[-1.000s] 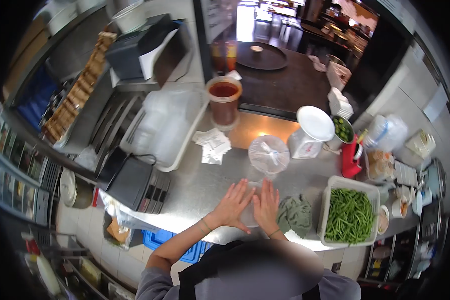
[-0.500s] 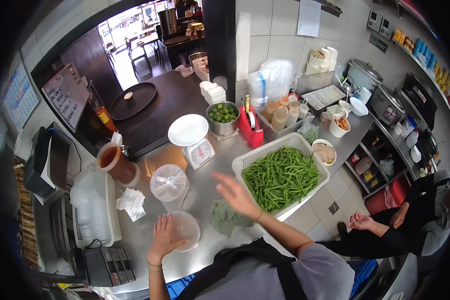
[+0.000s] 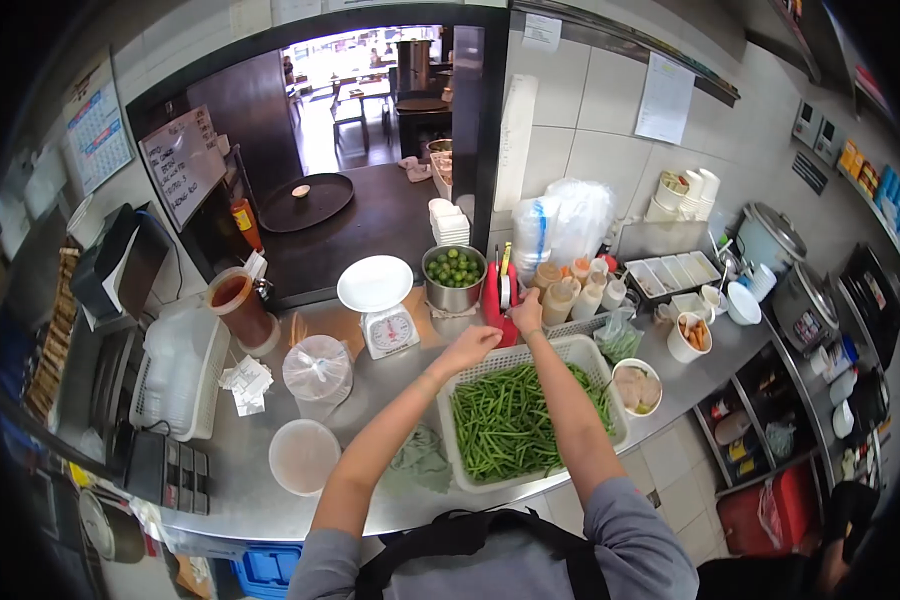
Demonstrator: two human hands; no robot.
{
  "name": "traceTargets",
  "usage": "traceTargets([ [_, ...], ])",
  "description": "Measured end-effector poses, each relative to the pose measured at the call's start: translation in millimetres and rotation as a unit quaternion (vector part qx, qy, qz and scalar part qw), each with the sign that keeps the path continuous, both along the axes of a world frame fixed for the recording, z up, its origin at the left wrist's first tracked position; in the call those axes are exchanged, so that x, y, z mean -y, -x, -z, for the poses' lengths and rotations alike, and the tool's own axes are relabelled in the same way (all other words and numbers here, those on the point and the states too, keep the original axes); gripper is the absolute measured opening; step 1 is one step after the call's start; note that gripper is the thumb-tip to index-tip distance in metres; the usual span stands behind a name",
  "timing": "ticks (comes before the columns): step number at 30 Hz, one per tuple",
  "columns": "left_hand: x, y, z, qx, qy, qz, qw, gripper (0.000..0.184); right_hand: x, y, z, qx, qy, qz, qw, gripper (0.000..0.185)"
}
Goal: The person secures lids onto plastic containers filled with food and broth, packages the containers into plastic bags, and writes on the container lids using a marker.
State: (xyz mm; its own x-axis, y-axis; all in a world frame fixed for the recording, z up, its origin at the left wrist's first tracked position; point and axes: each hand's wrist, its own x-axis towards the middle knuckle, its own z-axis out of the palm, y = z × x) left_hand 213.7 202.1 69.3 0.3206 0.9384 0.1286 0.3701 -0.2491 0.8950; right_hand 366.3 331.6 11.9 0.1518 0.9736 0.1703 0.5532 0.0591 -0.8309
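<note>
Both of my hands are at the red tape dispenser (image 3: 507,287), which stands on the counter behind the basket of green beans. My left hand (image 3: 473,346) is at its front end with the fingertips pinched together; whatever lies between them is too small to make out. My right hand (image 3: 528,316) grips the dispenser's right side, its fingers partly hidden. Beneath my forearms sits the white basket (image 3: 620,425) heaped with green beans (image 3: 505,420). To the left of my left forearm stands a round, pale plastic tub (image 3: 305,457). A green cloth (image 3: 422,460) lies between tub and basket.
Left of the dispenser are a pot of small green citrus (image 3: 453,282) and a kitchen scale (image 3: 390,330). A plastic-covered container (image 3: 318,370) stands near the tub. Squeeze bottles (image 3: 560,298) crowd the right. Another person's dark sleeve (image 3: 850,520) shows at lower right.
My left hand has left the round tub and moved right and forward to the tape dispenser. My right hand has reached there too. The view has shifted, and the other person is mostly out of frame.
</note>
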Motion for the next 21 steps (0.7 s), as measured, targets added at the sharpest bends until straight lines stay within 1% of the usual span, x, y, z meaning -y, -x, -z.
traceTargets([
  [1, -18, -8, 17, -0.005, 0.021, -0.043, 0.999, 0.032, -3, 1, 4, -0.017, -0.029, 0.02, 0.999, 0.044],
  [3, -50, -21, 45, -0.014, 0.064, -0.125, 0.99, 0.027, 2, -2, 6, -0.121, -0.04, -0.007, 0.992, 0.043],
  [4, -64, -25, 59, 0.026, 0.111, -0.125, 0.986, 0.031, 6, -3, 6, -0.172, -0.045, -0.019, 0.984, 0.043],
  [5, -79, -29, 72, 0.066, 0.156, -0.122, 0.978, 0.035, 32, -6, -21, -0.234, -0.02, -0.054, 0.971, 0.042],
  [6, -86, -33, 78, 0.106, 0.203, -0.118, 0.966, 0.04, 50, -12, -33, -0.256, -0.034, -0.1, 0.961, 0.041],
  [8, -76, -44, 57, 0.196, 0.289, -0.187, 0.918, 0.045, 87, -27, -41, -0.3, -0.055, -0.186, 0.934, 0.038],
  [9, -73, -48, 48, 0.238, 0.331, -0.218, 0.887, 0.047, 107, -35, -46, -0.295, -0.063, -0.204, 0.931, 0.035],
  [10, -78, -50, 53, 0.248, 0.342, -0.207, 0.883, 0.049, 129, -44, -51, -0.29, -0.072, -0.221, 0.928, 0.032],
  [12, -94, -47, 70, 0.267, 0.361, -0.184, 0.875, 0.053, 182, -62, -71, -0.268, -0.053, -0.228, 0.935, 0.027],
  [13, -99, -47, 73, 0.286, 0.369, -0.191, 0.863, 0.043, 211, -67, -87, -0.288, -0.027, -0.232, 0.929, 0.025],
  [14, -98, -51, 73, 0.28, 0.355, -0.199, 0.869, 0.039, 233, -70, -97, -0.308, -0.003, -0.237, 0.921, 0.023],
  [16, -97, -56, 72, 0.266, 0.327, -0.216, 0.881, 0.031, 257, -78, -94, -0.293, 0.017, -0.235, 0.927, 0.02],
  [17, -95, -57, 74, 0.287, 0.319, -0.229, 0.874, 0.028, 265, -80, -90, -0.289, 0.024, -0.23, 0.929, 0.019],
  [20, -105, -63, 95, 0.332, 0.287, -0.244, 0.865, 0.019, 262, -79, -80, -0.401, 0.061, -0.237, 0.883, 0.015],
  [21, -110, -64, 100, 0.345, 0.274, -0.25, 0.862, 0.017, 261, -81, -77, -0.416, 0.073, -0.245, 0.873, 0.012],
])
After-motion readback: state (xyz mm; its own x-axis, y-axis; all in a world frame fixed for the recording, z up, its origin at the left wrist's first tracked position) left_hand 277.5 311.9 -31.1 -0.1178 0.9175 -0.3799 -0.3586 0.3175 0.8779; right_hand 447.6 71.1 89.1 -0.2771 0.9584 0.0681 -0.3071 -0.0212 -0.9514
